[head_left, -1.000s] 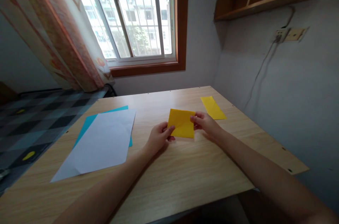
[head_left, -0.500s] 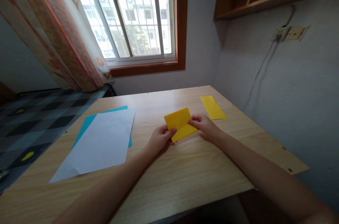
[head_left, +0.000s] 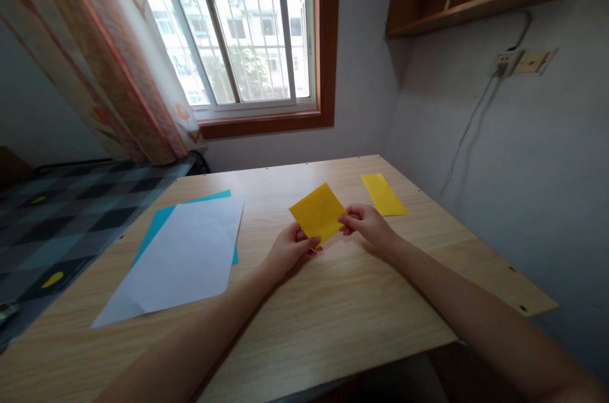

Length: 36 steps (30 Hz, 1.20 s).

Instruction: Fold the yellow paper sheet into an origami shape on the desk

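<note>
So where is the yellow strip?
In the head view, the yellow strip lies on the desk's right side, beyond the right hand holding the yellow square.

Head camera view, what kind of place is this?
Probably a bedroom at home: a wooden desk in the corner, a curtained window facing apartment blocks, and what looks like a checked bed cover beside the desk.

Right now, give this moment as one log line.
left hand: pinches yellow paper | right hand: pinches yellow paper | white sheet: on table

Head cam, looks fwd/down at table point(head_left: 333, 301), close.
</note>
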Each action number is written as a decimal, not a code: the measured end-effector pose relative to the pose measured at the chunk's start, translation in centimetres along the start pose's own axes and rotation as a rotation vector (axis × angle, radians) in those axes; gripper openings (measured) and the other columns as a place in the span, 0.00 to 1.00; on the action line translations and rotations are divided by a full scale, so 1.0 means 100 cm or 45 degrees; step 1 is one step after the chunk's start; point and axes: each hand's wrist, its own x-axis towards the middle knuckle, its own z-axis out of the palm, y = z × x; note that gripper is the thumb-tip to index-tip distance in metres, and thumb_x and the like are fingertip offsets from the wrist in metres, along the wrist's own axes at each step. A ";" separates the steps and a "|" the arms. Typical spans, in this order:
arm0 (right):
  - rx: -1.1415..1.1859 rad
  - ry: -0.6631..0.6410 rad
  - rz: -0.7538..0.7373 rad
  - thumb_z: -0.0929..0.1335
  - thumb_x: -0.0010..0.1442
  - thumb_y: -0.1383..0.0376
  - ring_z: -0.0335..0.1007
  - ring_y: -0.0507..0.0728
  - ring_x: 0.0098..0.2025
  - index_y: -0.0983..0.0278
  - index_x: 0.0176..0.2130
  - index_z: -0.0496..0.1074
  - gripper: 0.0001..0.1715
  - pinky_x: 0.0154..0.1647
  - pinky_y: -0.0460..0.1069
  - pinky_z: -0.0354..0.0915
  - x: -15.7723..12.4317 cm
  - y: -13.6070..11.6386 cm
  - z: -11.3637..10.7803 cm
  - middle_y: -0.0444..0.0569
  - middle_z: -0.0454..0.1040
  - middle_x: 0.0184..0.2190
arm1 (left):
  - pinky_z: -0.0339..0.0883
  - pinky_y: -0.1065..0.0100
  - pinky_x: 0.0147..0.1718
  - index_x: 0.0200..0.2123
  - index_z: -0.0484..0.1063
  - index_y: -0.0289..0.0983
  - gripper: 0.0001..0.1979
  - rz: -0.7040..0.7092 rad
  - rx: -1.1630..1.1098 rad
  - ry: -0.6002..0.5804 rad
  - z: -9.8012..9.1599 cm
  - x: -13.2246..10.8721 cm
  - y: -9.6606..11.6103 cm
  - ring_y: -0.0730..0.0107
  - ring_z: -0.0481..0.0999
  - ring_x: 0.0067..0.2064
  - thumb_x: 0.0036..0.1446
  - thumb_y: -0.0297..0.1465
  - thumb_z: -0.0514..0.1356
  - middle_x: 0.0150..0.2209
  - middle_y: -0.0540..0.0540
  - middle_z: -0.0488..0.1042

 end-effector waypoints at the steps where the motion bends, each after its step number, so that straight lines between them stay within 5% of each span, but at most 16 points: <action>1: -0.008 0.009 -0.011 0.74 0.49 0.51 0.72 0.52 0.26 0.67 0.33 0.74 0.22 0.29 0.47 0.68 0.000 0.000 0.000 0.48 0.76 0.25 | 0.68 0.71 0.29 0.45 0.70 0.34 0.25 0.001 -0.012 0.003 0.000 0.000 -0.001 0.71 0.76 0.31 0.43 0.34 0.71 0.41 0.40 0.78; 8: 0.079 -0.017 0.005 0.74 0.48 0.47 0.72 0.53 0.28 0.67 0.33 0.73 0.25 0.32 0.49 0.69 -0.003 -0.003 0.005 0.49 0.77 0.27 | 0.70 0.69 0.30 0.42 0.70 0.33 0.25 -0.020 -0.033 0.129 0.001 0.001 0.000 0.71 0.76 0.30 0.41 0.33 0.71 0.41 0.40 0.78; 22: 0.156 0.059 0.029 0.72 0.50 0.45 0.72 0.53 0.26 0.66 0.31 0.73 0.27 0.29 0.48 0.68 -0.001 0.003 0.005 0.49 0.76 0.25 | 0.69 0.70 0.31 0.43 0.66 0.35 0.26 0.006 -0.013 0.071 0.004 0.001 -0.002 0.73 0.75 0.30 0.40 0.30 0.71 0.36 0.46 0.77; 28: 0.030 0.090 -0.078 0.70 0.53 0.46 0.71 0.54 0.28 0.66 0.30 0.73 0.24 0.31 0.49 0.67 -0.002 0.002 0.005 0.49 0.75 0.25 | 0.68 0.70 0.29 0.40 0.65 0.35 0.23 0.044 0.022 0.079 0.005 0.002 -0.005 0.72 0.75 0.30 0.40 0.30 0.71 0.35 0.46 0.77; 36: 0.007 0.127 -0.259 0.71 0.55 0.53 0.72 0.54 0.32 0.64 0.42 0.73 0.20 0.33 0.49 0.68 -0.003 0.000 0.005 0.48 0.76 0.33 | 0.67 0.70 0.29 0.38 0.64 0.37 0.18 0.107 0.123 0.085 0.002 0.004 -0.012 0.72 0.73 0.31 0.44 0.29 0.67 0.33 0.50 0.74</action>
